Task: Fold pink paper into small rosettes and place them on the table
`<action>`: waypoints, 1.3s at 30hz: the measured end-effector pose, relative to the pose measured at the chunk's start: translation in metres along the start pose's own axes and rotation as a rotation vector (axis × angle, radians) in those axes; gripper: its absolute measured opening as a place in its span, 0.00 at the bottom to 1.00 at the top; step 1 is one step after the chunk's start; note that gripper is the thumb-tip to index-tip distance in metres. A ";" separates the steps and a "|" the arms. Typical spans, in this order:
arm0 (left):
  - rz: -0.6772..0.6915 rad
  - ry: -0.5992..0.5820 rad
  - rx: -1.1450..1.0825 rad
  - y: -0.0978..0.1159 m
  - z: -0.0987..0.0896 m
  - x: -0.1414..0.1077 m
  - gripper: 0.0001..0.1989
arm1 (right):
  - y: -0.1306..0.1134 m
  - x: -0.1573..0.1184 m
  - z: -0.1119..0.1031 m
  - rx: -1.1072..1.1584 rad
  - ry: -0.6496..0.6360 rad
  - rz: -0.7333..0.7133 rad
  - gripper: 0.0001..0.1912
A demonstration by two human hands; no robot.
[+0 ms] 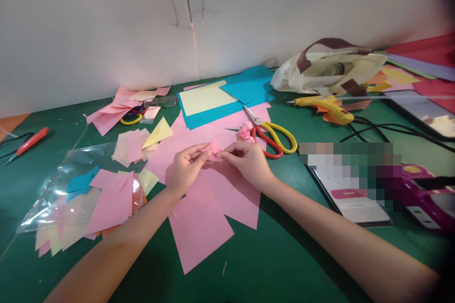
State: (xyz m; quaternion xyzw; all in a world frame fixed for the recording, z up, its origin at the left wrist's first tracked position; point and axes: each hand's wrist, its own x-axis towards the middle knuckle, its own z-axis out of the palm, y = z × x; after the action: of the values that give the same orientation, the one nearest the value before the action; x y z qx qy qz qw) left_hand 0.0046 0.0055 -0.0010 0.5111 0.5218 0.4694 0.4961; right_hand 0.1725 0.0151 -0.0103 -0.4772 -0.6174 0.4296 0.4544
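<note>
A small folded piece of pink paper (213, 148) is held up between my two hands over the middle of the table. My left hand (185, 166) pinches its left side, with thumb and fingertips closed on it. At its right edge, the thumb and finger of my right hand (250, 163) are closed on the same piece. Larger pink sheets (201, 227) lie beneath my hands on the green table (263, 265). Just behind my right hand sits a crumpled pink paper shape (246, 131), beside scissors (273, 139) with red and yellow handles.
Blue sheets (249, 86) and a cream sheet (206, 98) lie behind. At left is a clear plastic bag (80, 156) with paper pieces. A yellow glue gun (329, 106), cloth bag (334, 71), phone (355, 201) and purple power socket (430, 199) with black cables stand right.
</note>
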 end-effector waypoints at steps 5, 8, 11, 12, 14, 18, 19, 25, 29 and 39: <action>0.012 -0.004 0.023 -0.002 -0.001 0.001 0.17 | -0.002 0.000 0.000 -0.021 0.001 -0.006 0.16; 0.011 -0.008 0.027 -0.004 -0.001 0.002 0.17 | -0.003 -0.001 0.000 -0.028 0.002 0.014 0.14; 0.004 -0.005 0.037 -0.005 -0.001 0.002 0.16 | -0.003 -0.001 0.000 -0.041 -0.003 0.022 0.13; 0.001 -0.003 0.040 -0.004 -0.001 0.001 0.16 | -0.003 -0.001 0.000 -0.049 -0.004 0.018 0.12; -0.006 0.000 0.049 -0.003 -0.001 0.001 0.16 | -0.003 -0.002 0.000 -0.070 -0.006 -0.001 0.12; 0.020 -0.006 0.068 0.000 -0.001 0.000 0.12 | -0.003 -0.003 0.001 -0.102 -0.012 -0.049 0.13; 0.027 0.003 0.068 0.000 -0.001 0.000 0.11 | -0.003 -0.003 0.001 -0.100 -0.024 -0.055 0.13; 0.006 0.037 0.053 0.002 -0.001 0.000 0.14 | -0.003 -0.002 0.001 -0.089 -0.061 -0.042 0.11; 0.061 -0.025 0.134 0.005 -0.001 0.000 0.07 | 0.001 -0.001 0.001 -0.137 -0.078 -0.076 0.09; 0.200 -0.041 0.094 -0.002 -0.003 0.003 0.04 | 0.000 -0.001 0.001 -0.061 0.017 -0.056 0.09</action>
State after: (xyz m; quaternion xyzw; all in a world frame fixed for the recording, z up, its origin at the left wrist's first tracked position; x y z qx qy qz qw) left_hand 0.0015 0.0088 -0.0030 0.5930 0.4791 0.4810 0.4329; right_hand 0.1711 0.0143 -0.0103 -0.4769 -0.6397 0.3934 0.4568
